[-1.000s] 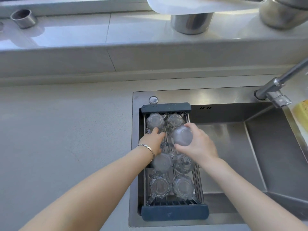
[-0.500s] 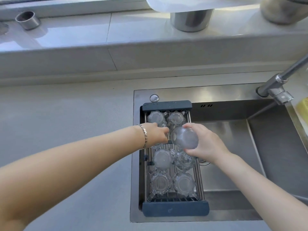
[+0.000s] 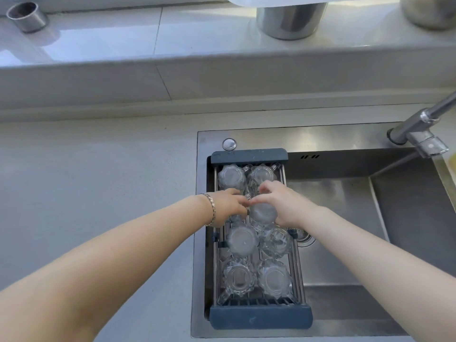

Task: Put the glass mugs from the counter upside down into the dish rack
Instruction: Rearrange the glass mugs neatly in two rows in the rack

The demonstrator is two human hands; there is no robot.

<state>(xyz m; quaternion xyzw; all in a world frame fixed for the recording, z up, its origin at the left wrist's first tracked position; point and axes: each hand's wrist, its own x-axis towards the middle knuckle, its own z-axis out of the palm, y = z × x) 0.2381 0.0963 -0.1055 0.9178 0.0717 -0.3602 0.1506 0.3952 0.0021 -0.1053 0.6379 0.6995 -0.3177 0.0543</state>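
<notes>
A dish rack (image 3: 260,317) with dark blue ends spans the left part of the steel sink. Several clear glass mugs stand upside down in it, in two columns. My right hand (image 3: 283,204) is wrapped around one inverted glass mug (image 3: 263,213) in the right column, second row, low in the rack. My left hand (image 3: 228,206) reaches into the left column beside it, its fingers curled on another glass mug that is mostly hidden under the hand. The fingertips of both hands meet between the two columns.
The steel sink basin (image 3: 345,230) lies right of the rack, with a faucet (image 3: 419,134) at the far right. The grey counter (image 3: 98,193) stretches to the left. Steel containers (image 3: 288,21) stand on the ledge behind.
My right hand has lowered its mug, bottom up, into the rack's right column. My left hand stayed at the left column, and the two hands have come together.
</notes>
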